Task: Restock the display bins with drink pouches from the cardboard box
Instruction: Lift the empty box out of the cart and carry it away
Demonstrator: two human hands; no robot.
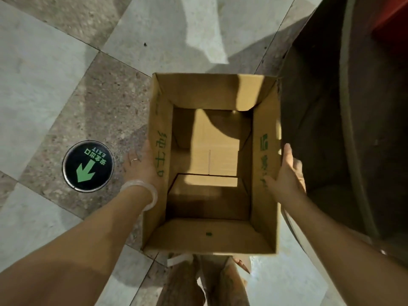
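Cardboard box [212,164], between left hand [141,164], right hand [287,173]

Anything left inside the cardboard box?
No pouches show inside the cardboard box: only its bare bottom flaps, partly in shadow. The left hand and right hand hold its sides.
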